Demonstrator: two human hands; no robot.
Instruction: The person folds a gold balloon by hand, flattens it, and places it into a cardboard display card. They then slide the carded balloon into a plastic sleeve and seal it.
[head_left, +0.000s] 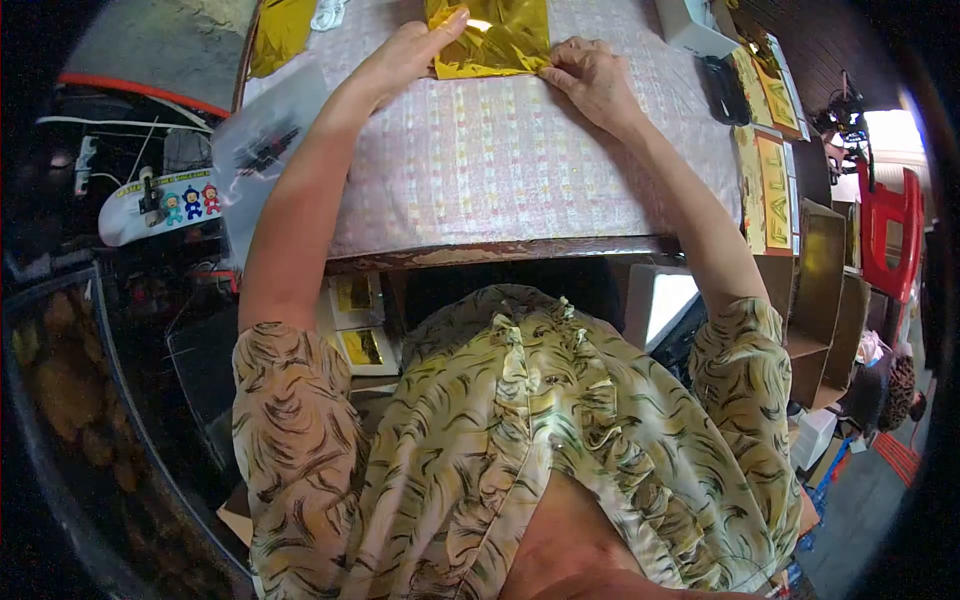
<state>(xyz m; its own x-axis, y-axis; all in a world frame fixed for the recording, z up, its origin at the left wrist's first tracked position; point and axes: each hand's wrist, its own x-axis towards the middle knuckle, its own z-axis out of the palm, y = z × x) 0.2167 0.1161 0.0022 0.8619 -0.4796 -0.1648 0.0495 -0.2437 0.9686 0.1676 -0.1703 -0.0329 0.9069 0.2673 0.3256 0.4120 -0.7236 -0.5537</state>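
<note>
A shiny gold foil sheet [497,50] lies at the far side of the cloth-covered table, its upper part cut off by the picture's edge. My left hand [412,58] grips its left edge, thumb on top of the foil. At the near right corner, my right hand [592,82] pinches the foil between thumb and fingers. Under both hands spreads a pale checked cloth [480,170]. More gold foil [279,38] rests at the table's far left.
A clear plastic bag [265,150] hangs at the left table edge, near a white skateboard deck [165,208] with cartoon figures. Toward the right are a white box [694,27], a black tray-like object [722,90], packs lettered FALL [772,195] and a red plastic stool [890,235].
</note>
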